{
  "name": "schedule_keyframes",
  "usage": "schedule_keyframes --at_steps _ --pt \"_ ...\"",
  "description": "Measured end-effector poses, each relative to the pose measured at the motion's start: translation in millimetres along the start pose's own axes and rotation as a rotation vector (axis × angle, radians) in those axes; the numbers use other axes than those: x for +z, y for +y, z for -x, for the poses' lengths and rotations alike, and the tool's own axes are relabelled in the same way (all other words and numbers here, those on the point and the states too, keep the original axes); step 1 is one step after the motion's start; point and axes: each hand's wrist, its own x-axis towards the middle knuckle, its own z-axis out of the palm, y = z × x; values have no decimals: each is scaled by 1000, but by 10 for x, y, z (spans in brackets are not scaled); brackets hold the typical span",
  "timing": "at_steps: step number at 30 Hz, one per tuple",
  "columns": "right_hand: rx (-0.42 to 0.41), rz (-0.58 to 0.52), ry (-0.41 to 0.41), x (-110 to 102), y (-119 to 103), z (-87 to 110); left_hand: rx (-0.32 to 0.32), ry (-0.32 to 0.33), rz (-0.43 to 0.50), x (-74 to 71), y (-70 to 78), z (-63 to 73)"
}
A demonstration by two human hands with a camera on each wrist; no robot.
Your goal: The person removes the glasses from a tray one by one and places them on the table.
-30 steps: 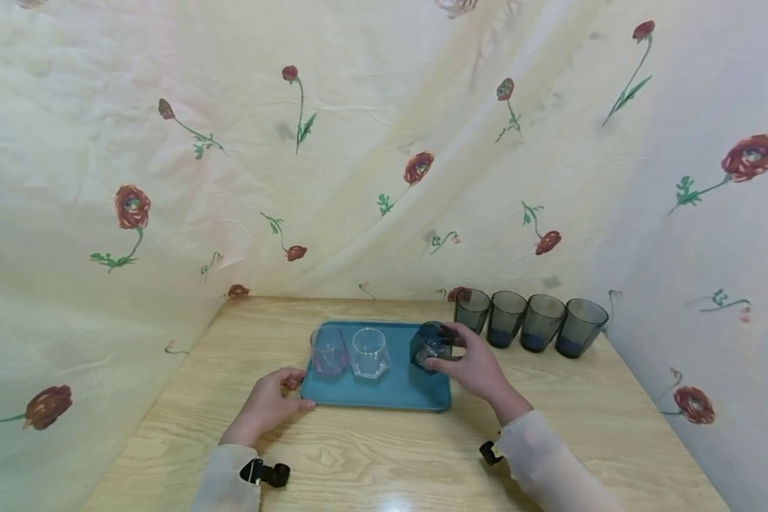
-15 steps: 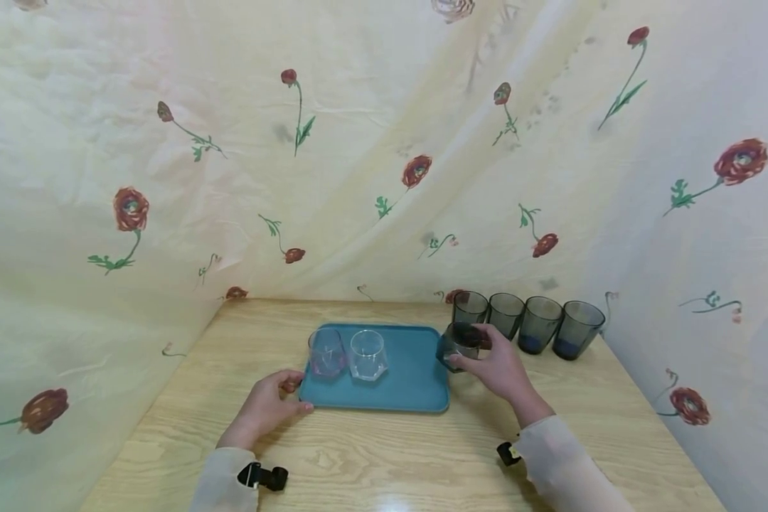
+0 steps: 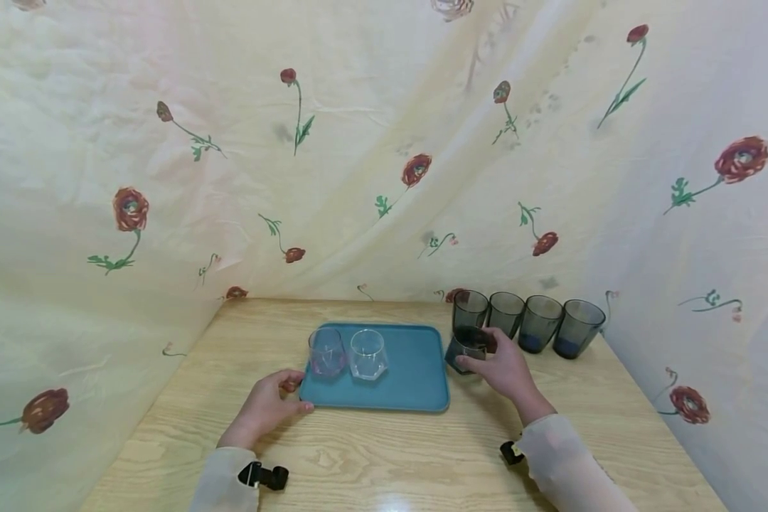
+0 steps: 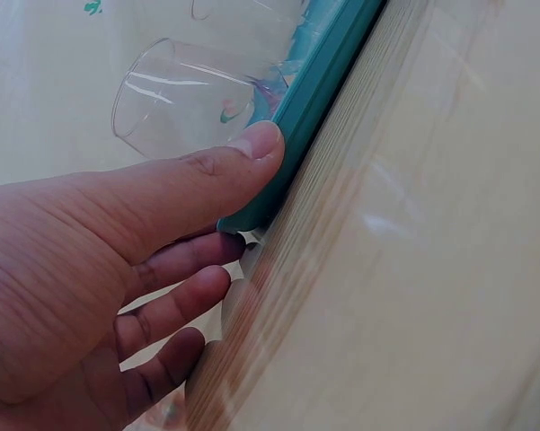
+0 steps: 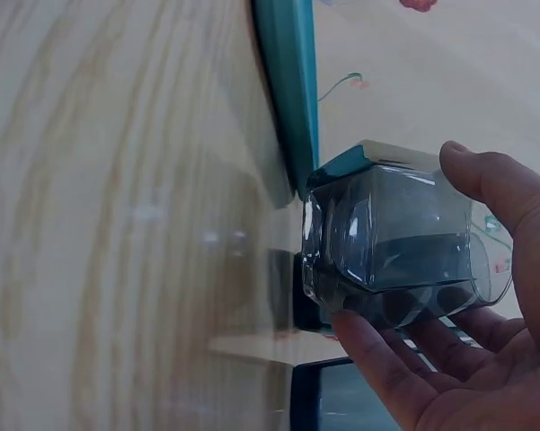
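A grey faceted drinking glass (image 3: 459,353) stands upright just off the right edge of the blue tray (image 3: 412,366). My right hand (image 3: 504,368) grips it around the side. In the right wrist view, the thumb lies on one side of the glass (image 5: 409,224) and the fingers are curled along the other, its base close over the table. My left hand (image 3: 269,407) holds the tray's front left corner; the left wrist view has the thumb on the rim (image 4: 310,117) and a finger behind the corner. On the tray's left half stand a pinkish clear glass (image 3: 327,357) and a colourless one (image 3: 368,358).
Several tall grey tumblers (image 3: 541,326) stand in a row at the back right of the wooden table (image 3: 358,455), the leftmost (image 3: 470,309) right behind the held glass. A flowered cloth (image 3: 358,178) hangs at the back and sides.
My right hand has carried the grey glass off the tray's right part, rightward past its edge, and lowered it slightly. My left hand and the other two glasses stay put.
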Motion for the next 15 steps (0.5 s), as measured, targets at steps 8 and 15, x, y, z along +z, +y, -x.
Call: schedule_keyframes --at_steps 8,15 --pt "41 1 23 5 72 -29 -3 0 2 0 11 0" --pt "49 1 37 10 86 -39 -2 1 -7 -1 26 15"
